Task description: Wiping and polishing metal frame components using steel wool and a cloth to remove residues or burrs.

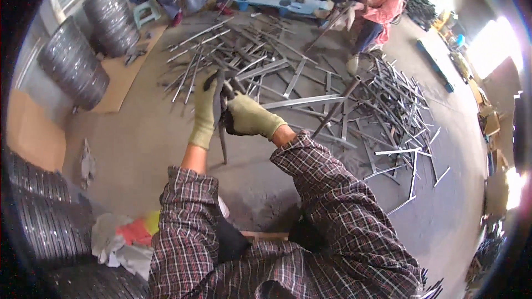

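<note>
In the head view, the left hand (204,111) in a yellowish-green glove and the right hand (250,116) in the same kind of glove are both clenched around a dark, thin metal rod (223,133), held upright above the grey concrete floor (138,138). The top of the rod is hidden between the gloves, so its exact shape is hard to make out. Behind the hands a scattered heap of grey metal strips (310,99) lies on the floor, and the coiled wire rolls (72,63) at left are partly cut off by the dark rim.

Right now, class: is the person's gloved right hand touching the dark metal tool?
Touching. The head view shows the gloved right hand wrapped around the dark metal tool, with the gloved left hand against its other side.
</note>
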Demonstrator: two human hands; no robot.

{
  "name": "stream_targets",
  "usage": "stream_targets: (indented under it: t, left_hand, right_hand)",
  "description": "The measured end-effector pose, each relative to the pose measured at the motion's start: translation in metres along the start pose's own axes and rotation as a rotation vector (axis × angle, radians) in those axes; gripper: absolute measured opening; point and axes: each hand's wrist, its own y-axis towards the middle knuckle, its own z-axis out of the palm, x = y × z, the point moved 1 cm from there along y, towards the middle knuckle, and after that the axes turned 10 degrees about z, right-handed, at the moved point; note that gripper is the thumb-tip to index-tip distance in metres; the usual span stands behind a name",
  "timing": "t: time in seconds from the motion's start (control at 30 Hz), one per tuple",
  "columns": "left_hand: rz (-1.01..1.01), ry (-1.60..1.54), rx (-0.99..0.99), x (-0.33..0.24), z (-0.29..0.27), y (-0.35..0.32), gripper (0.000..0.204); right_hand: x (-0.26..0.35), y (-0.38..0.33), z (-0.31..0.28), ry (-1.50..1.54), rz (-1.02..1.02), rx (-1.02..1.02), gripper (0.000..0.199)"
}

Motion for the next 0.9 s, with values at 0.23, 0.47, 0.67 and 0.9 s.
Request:
stream_targets:
  t: [0.23,0.47,0.67,0.9]
  left_hand:
    - [0.26,-0.128,0.112,0.003,0.017,0.005,0.036]
    - [0.201,-0.094,0.049,0.012,0.009,0.004,0.044]
    - [0.221,0.24,0.092,-0.014,0.015,-0.003,0.036]
    - [0.232,0.366,-0.082,-0.033,0.008,-0.023,0.028]
  right_hand:
    - [-0.04,0.022,-0.012,0.141,0.013,0.318,0.031]
    - [-0.034,0.037,0.009,0.102,0.009,0.343,0.022]
    - [-0.033,0.026,0.032,-0.087,-0.132,0.056,0.012]
    - [0.02,0.012,0.017,0.16,-0.32,-0.542,0.032]
